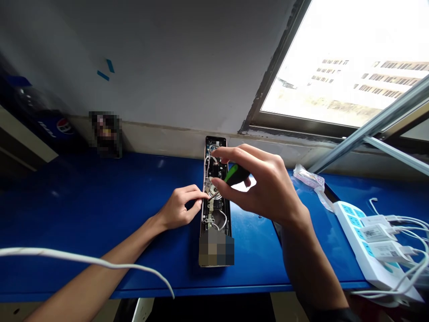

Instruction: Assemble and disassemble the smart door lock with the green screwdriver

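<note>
A long, narrow dark housing (229,214) lies open on the blue table, like an opened electronic door lock, with wires, a round metal part and small mechanisms inside. My right hand (264,183) grips a screwdriver (237,174) with a green and black handle. Its shaft slants down to the left into the middle of the housing, and the index finger reaches towards the white wires (208,163). At the housing's left edge, my left hand (182,205) has thumb and index finger closed on the rim, the index fingertip close to the screwdriver tip. The housing's near end is blurred out.
On the right stands a white power strip (348,223) with several plugged-in chargers and white cables. A clear plastic packet (310,176) lies behind it. A Pepsi bottle (50,120) is at the far left, and a white cable (83,257) crosses in front of my left forearm.
</note>
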